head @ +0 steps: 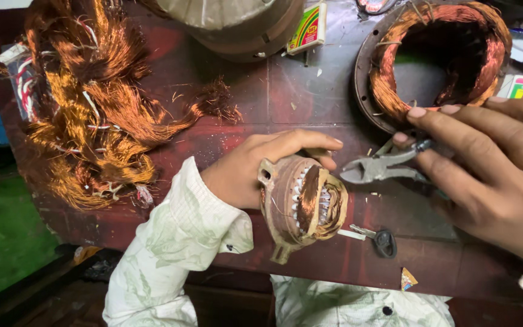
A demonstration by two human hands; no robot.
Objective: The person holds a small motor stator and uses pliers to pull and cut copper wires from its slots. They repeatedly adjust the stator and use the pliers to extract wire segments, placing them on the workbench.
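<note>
My left hand [255,166] grips a small brown motor stator [301,203] wound with copper wire, held tilted over the front edge of the dark red workbench [225,139]. My right hand [485,172] holds grey metal pliers [382,166], whose closed jaws point left toward the stator, a little apart from it. Both arms wear pale patterned sleeves.
A large heap of cut copper wire [92,103] lies at the left. A bigger stator ring with copper winding [440,57] sits at the back right, a round motor housing [237,24] at the back middle. A key [379,239] lies near the front edge, small boxes behind.
</note>
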